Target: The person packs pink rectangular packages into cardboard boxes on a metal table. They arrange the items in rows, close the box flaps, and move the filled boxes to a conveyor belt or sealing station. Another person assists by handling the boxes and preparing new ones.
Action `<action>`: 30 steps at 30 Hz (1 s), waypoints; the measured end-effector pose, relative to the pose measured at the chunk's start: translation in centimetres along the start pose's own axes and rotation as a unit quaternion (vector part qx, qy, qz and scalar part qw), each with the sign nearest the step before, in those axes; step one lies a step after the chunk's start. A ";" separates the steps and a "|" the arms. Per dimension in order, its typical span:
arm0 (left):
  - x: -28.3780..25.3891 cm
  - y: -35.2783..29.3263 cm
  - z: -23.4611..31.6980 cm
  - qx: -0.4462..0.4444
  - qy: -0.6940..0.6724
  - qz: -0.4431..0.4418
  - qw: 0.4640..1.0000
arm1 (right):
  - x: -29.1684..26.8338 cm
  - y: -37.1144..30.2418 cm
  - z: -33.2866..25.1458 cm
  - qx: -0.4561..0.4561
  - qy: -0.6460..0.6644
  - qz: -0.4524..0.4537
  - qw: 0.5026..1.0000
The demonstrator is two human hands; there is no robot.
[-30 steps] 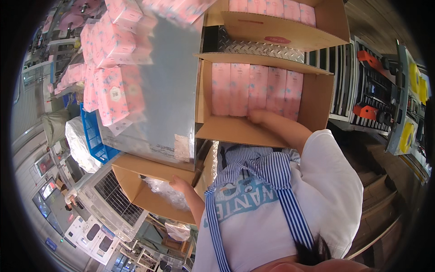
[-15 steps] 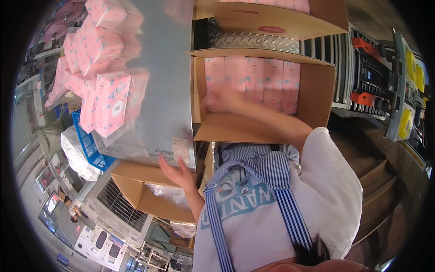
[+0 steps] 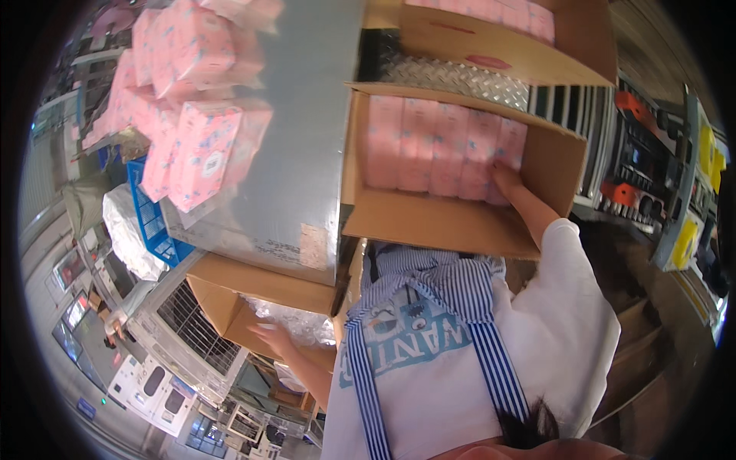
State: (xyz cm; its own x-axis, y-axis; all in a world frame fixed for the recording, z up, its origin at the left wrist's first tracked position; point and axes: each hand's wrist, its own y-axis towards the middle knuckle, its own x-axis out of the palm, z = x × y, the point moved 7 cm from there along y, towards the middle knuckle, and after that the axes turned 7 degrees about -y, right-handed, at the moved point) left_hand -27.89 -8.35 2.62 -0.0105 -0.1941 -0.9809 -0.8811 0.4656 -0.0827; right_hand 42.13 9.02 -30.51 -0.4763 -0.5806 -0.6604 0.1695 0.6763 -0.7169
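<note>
An open cardboard carton [image 3: 445, 222] holds a row of pink flower-printed tissue packs [image 3: 418, 146] in clear film. Reaching into it, my right hand [image 3: 504, 182] rests against the packs at the right end; its visible fingers look stretched out, though their tips are partly hidden. My left hand [image 3: 277, 340] holds nothing, fingers apart, over a lower cardboard box [image 3: 222, 303] with crumpled clear plastic [image 3: 295, 318] inside. More pink tissue packs [image 3: 205, 153] lie heaped on the metal table [image 3: 303, 176] to the left.
Another carton [image 3: 506, 57] of pink packs stands beyond the first, with a diamond-plate metal strip [image 3: 452, 74] between them. Rollers [image 3: 586, 115] run along the right. Left of the table are a blue plastic crate [image 3: 157, 226] and a white sack [image 3: 130, 238].
My right hand has moved from the left end of the carton's row to the right end. My left hand has dropped from the table corner toward the lower box. The view has shifted slightly.
</note>
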 end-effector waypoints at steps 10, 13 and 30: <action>-4.0 8.8 15.7 0.258 -0.283 0.099 0.919 | 3.3 -0.5 3.6 -0.052 -0.075 -0.013 0.996; -8.0 14.1 27.4 0.410 -0.265 0.112 0.866 | 5.3 -1.0 5.0 0.158 0.217 -0.129 0.955; 0.3 22.0 32.9 0.196 -0.250 -0.538 0.781 | -6.7 -12.2 -35.8 -0.252 0.322 -0.164 0.898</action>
State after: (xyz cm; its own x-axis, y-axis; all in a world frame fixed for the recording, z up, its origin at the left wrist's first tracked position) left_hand -31.76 30.21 -5.26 0.9080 -0.3393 -0.2456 -0.0405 0.5125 -0.8577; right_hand 12.41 20.87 -9.30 -0.8571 -0.5128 -0.0496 -0.4053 0.7307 -0.5494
